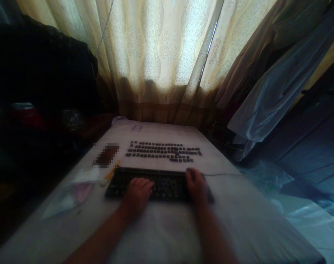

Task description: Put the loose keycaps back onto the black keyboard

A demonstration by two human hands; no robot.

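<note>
A black keyboard (167, 187) lies across the cloth-covered table in front of me, with keys or bare switches on its top too blurred to tell apart. My left hand (139, 189) rests over its left-middle part, palm down, fingers stretched out and close together. Over the right part is my right hand (196, 183), fingers bent and drawn together near the back edge; a small dark thing shows at a fingertip, its kind unclear. Beyond the keyboard, loose black keycaps (156, 150) stand in several rows laid out like a keyboard.
A cable (222, 174) runs right from the keyboard. Left of it lie a yellow-handled tool (113, 172), a pixelated dark flat object (106, 156) and a clear plastic bag (70, 194) with something pink. Curtains (161, 55) hang behind; clothes (268, 88) hang at right.
</note>
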